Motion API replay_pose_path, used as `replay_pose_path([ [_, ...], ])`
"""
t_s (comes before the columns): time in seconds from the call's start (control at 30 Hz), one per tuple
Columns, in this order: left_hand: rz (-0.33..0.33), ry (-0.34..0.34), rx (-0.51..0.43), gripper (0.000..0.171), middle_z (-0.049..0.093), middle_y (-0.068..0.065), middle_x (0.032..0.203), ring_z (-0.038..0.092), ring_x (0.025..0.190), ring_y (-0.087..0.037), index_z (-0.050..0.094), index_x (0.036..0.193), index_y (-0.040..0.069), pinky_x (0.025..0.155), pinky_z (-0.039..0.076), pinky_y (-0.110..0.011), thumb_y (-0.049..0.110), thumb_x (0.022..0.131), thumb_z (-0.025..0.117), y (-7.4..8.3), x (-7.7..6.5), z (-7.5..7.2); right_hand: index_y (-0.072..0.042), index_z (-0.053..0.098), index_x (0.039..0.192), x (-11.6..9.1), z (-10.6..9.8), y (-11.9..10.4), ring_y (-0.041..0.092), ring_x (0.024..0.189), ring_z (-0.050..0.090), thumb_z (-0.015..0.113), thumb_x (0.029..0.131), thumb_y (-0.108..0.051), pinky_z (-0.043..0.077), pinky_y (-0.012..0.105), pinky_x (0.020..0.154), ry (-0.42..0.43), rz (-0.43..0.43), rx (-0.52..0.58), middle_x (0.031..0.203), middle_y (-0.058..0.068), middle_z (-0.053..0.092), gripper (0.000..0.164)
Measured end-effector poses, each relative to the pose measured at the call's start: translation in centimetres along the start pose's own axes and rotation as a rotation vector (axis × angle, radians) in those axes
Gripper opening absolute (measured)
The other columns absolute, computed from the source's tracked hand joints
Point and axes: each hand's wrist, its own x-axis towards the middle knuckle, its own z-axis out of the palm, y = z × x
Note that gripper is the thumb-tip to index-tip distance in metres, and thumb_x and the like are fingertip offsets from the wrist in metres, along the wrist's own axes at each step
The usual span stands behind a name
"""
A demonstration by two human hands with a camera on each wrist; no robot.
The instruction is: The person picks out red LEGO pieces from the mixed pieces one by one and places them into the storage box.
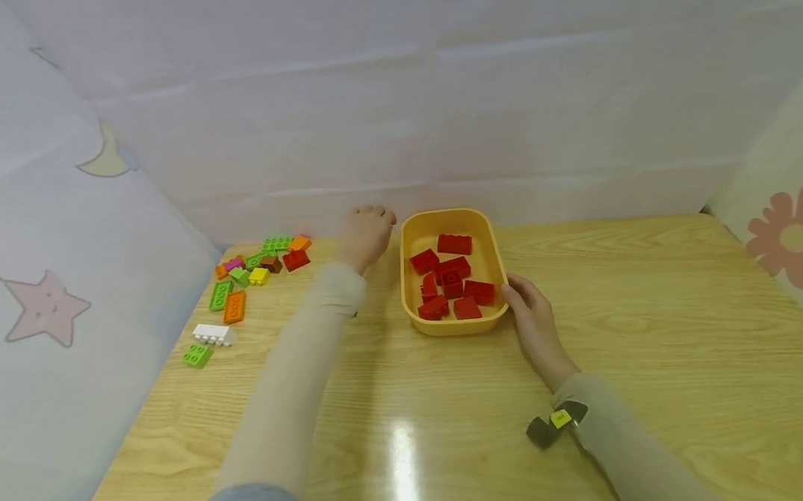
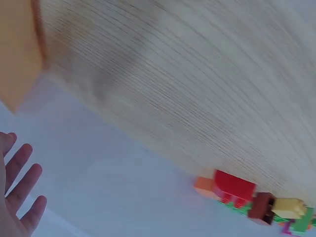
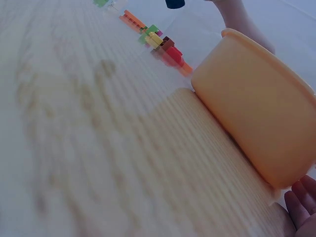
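Observation:
A yellow plastic bin point(image 1: 455, 327) holds several red toy bricks point(image 1: 455, 244). My right hand point(image 1: 534, 319) holds the bin's right side, thumb at the rim; in the right wrist view, its fingertips point(image 3: 295, 200) are against the low corner of the outer wall. My left hand point(image 1: 367, 237) hovers just left of the bin, near the back wall, back of the hand upward. Its fingers point(image 2: 27, 177) are spread apart and hold nothing in the left wrist view.
Loose toy bricks lie along the table's left side: a red brick point(image 1: 296, 259), a brown brick point(image 1: 271, 264), a yellow brick point(image 1: 258, 277), an orange brick point(image 1: 234, 307), a white brick point(image 1: 213, 334) and several green ones. Cloth walls border the wooden table point(image 1: 646, 307).

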Motion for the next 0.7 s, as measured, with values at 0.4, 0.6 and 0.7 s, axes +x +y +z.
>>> replay_pose_path([
  [0.4,-0.174,-0.063,0.070,0.029,0.063,-0.019,0.121,0.055,0.110,-0.036,0.058,0.122,0.003,0.097,0.048,-0.052,0.011,0.096,0.048,-8.1,-5.2,2.1,-0.004,0.048,0.136,0.1,0.2,-0.1,0.022,0.126,0.045,0.048,0.096,-0.034,0.036,0.046,0.111,0.018,-0.013,0.019,0.138,0.017,0.053,0.050],
  [0.6,-0.261,-0.071,0.008,0.029,0.060,-0.024,0.121,0.056,0.106,-0.038,0.057,0.120,-0.002,0.089,0.054,-0.050,0.008,0.093,0.052,-9.6,-7.4,3.1,-0.004,0.047,0.136,0.0,0.1,-0.2,0.022,0.127,0.045,0.047,0.096,-0.039,0.037,0.046,0.111,0.019,-0.012,0.012,0.139,0.016,0.052,0.053],
  [0.7,-0.302,-0.123,0.018,0.036,0.057,-0.023,0.123,0.055,0.106,-0.038,0.054,0.124,-0.001,0.086,0.055,-0.051,0.015,0.091,0.057,-10.0,-8.1,3.6,-0.004,0.046,0.137,0.0,-0.1,-0.3,0.022,0.127,0.044,0.047,0.096,-0.039,0.036,0.047,0.111,0.014,0.000,0.012,0.140,0.016,0.051,0.054],
])
